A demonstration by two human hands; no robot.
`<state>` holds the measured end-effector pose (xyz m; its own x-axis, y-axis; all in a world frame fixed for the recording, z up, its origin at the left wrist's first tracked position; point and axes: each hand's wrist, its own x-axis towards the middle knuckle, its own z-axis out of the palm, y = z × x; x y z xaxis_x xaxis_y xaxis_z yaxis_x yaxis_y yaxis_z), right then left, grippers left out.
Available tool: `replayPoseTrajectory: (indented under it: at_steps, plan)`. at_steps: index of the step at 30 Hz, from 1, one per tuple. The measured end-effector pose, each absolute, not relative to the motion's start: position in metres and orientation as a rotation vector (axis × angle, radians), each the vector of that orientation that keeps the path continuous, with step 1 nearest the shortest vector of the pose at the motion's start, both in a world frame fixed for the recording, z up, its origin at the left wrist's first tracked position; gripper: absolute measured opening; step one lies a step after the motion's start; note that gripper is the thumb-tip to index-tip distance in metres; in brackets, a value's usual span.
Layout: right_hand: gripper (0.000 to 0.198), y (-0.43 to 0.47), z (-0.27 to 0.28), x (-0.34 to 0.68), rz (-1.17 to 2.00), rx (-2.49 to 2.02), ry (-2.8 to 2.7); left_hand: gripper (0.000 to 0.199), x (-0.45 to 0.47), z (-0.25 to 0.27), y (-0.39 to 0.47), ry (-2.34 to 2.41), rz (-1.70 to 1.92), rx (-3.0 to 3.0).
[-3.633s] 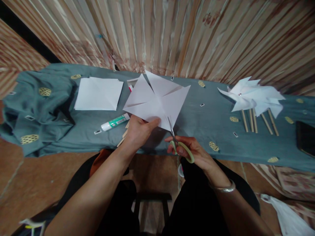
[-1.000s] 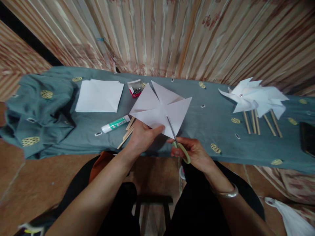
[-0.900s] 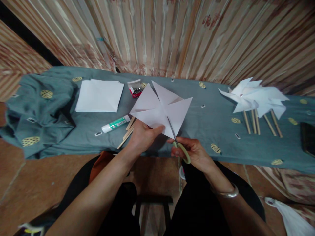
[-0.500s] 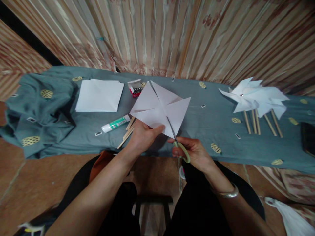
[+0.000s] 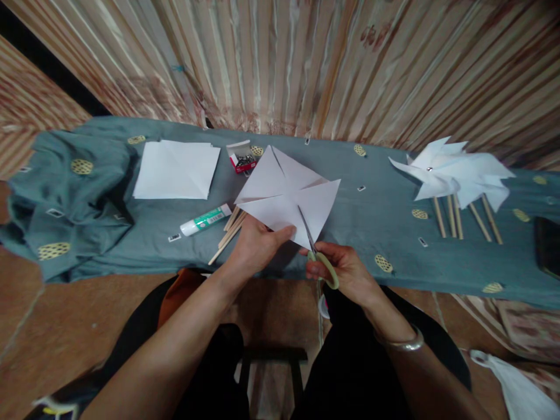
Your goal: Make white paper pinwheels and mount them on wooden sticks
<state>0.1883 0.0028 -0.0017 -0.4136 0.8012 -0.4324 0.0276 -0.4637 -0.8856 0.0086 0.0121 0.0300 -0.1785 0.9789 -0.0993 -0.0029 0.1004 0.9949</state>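
Note:
A white paper square (image 5: 273, 178), slit inward from its corners, is pinched at its lower edge by my left hand (image 5: 258, 242), thumb on top. My right hand (image 5: 341, 265) is closed around the light green handles of a pair of scissors (image 5: 326, 269). The blades lie along the slit at the paper's near corner and look nearly closed. Several wooden sticks (image 5: 227, 233) lie beside my left hand, partly under the paper. Left of them is a glue stick (image 5: 205, 220) with a green label.
A stack of white paper (image 5: 177, 170) lies at left, with an open red box of metal pins (image 5: 244, 160) beside it. Finished paper pinwheels (image 5: 459, 172) on sticks lie at right, near a dark object (image 5: 546, 248). Bunched cloth (image 5: 79, 192) covers the left end.
The paper has shifted and turned slightly, and its cut flaps lie flatter. The scissor blades show a little more over the paper; both hands stay nearly in place.

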Motion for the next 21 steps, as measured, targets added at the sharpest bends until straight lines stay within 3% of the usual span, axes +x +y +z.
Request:
replayPoseTrajectory:
  at_steps: [21]
  plan:
    - [0.038, 0.0029, -0.0021, 0.1859, 1.941, -1.247, -1.115, 0.016, 0.0118, 0.0270, 0.0097, 1.366, 1.260, 1.011]
